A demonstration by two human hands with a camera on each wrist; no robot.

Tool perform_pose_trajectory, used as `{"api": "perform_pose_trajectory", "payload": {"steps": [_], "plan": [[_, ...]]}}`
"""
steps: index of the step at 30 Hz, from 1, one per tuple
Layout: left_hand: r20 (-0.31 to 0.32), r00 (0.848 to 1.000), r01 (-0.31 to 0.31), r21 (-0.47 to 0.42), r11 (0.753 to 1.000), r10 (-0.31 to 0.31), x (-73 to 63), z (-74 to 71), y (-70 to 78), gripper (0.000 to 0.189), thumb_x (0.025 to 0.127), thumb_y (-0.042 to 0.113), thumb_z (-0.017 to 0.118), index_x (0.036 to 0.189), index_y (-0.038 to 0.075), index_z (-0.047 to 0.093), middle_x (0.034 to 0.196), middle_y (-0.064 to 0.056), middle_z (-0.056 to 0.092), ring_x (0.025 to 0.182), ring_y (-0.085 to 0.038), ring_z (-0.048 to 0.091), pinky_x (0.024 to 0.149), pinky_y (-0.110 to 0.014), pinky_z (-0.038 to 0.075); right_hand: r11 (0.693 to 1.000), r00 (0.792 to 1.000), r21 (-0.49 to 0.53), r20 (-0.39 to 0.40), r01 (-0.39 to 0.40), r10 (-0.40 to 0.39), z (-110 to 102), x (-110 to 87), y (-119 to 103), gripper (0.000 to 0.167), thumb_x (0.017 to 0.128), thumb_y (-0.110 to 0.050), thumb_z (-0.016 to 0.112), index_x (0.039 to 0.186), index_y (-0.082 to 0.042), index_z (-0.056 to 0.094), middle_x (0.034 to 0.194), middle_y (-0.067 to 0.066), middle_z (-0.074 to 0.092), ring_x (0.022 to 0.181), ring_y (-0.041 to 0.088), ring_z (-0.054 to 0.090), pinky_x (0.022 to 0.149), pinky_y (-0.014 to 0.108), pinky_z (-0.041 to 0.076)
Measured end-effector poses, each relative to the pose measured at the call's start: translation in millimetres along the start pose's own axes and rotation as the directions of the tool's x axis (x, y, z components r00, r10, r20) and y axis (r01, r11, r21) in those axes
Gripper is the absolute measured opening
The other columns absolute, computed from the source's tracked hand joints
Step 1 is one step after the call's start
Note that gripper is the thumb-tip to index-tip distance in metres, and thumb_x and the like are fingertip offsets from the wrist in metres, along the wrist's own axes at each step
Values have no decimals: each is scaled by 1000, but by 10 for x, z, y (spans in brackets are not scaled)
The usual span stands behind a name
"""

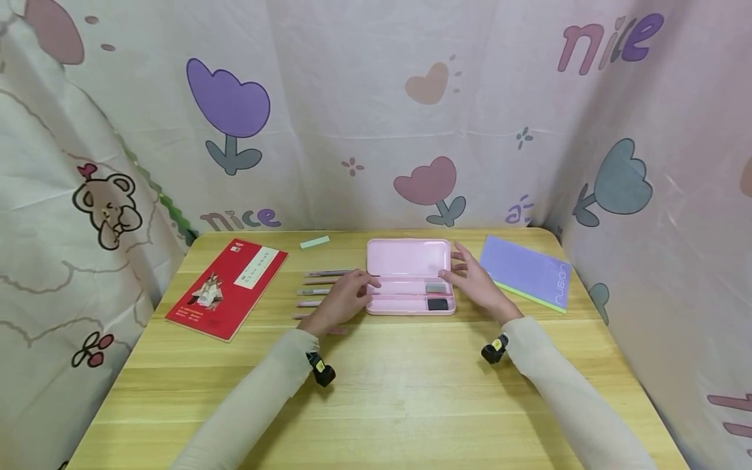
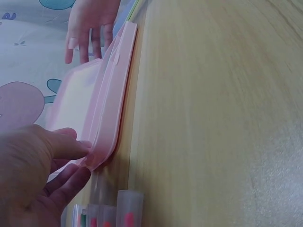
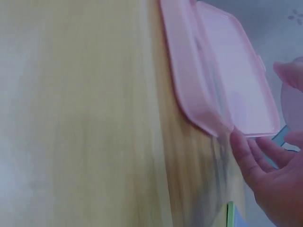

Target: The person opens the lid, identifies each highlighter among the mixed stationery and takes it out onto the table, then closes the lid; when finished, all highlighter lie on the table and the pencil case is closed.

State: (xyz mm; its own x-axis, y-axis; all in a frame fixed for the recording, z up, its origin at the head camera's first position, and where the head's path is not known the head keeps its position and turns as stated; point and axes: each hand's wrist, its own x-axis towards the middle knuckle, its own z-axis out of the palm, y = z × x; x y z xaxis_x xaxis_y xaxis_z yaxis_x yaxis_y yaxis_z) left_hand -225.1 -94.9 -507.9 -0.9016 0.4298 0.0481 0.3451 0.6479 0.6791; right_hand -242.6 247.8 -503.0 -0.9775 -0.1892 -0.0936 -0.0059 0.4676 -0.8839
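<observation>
A pink pencil case [image 1: 408, 258] lies on the table with its lid folded back. Inside its tray, at the right end, sit a grey block [image 1: 435, 287] and a black block [image 1: 437, 304]. My left hand [image 1: 345, 299] is at the case's left end; in the left wrist view its thumb and fingers pinch the end wall near the corner. At the opposite end is my right hand [image 1: 478, 284], fingers fairly straight and fingertips right at the edge, thumb raised apart in the right wrist view. Several pens [image 1: 311, 292] lie in a row beside the left hand, partly hidden by it.
A red booklet [image 1: 226, 287] lies at the left of the wooden table [image 1: 405, 405], and a purple notebook [image 1: 523, 267] at the right. Near the back edge is a small pale green strip [image 1: 314, 242]. A printed curtain [image 1: 329, 98] hangs behind and along both sides.
</observation>
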Motion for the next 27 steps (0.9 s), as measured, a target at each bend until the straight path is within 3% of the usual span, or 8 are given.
{"api": "perform_pose_trajectory", "payload": {"steps": [5,9,13,17,22,27], "plan": [[-11,1000,18,-12,1000,-18,-7,2,2,27,105,11,73,132,14,75,133,-7,66,107,-21,62,99,-40,59,985,999,170,-21,-41,45,-17,-59,4,94,108,-33,68,177,-21,6,173,19,31,159,45,36,131,62,28],[-60,997,44,-68,997,-48,-8,-22,3,31,107,22,73,137,13,70,126,-7,64,110,-21,64,102,-40,61,968,999,249,-2,-42,44,-9,-115,16,89,108,-33,69,176,-21,14,168,21,34,156,43,41,129,56,36],[-102,993,49,-149,988,-65,0,-58,11,35,105,21,75,137,10,66,123,-11,64,114,-26,64,103,-43,60,928,999,370,38,-48,36,25,-150,13,81,109,-28,67,175,-14,20,167,23,32,151,42,47,123,47,46],[-75,994,61,-169,984,-75,-3,-55,0,35,104,18,76,137,11,67,123,-11,64,115,-25,63,105,-43,60,874,999,484,46,-43,24,50,-166,-4,73,112,-19,62,171,-6,23,169,23,28,148,46,50,120,43,48],[-54,995,77,-187,979,-88,0,-14,0,33,106,19,74,137,12,67,124,-9,63,118,-25,63,106,-44,59,845,999,533,22,-41,34,79,-148,-30,64,112,-16,59,166,-3,27,168,20,28,153,42,44,124,41,43],[-92,990,80,-271,959,-109,5,19,22,34,107,27,72,136,11,63,121,-8,62,118,-26,63,108,-46,57,838,998,544,-23,-31,52,120,-135,-41,45,115,-28,57,149,-6,39,163,18,33,155,38,40,128,45,39]]}}
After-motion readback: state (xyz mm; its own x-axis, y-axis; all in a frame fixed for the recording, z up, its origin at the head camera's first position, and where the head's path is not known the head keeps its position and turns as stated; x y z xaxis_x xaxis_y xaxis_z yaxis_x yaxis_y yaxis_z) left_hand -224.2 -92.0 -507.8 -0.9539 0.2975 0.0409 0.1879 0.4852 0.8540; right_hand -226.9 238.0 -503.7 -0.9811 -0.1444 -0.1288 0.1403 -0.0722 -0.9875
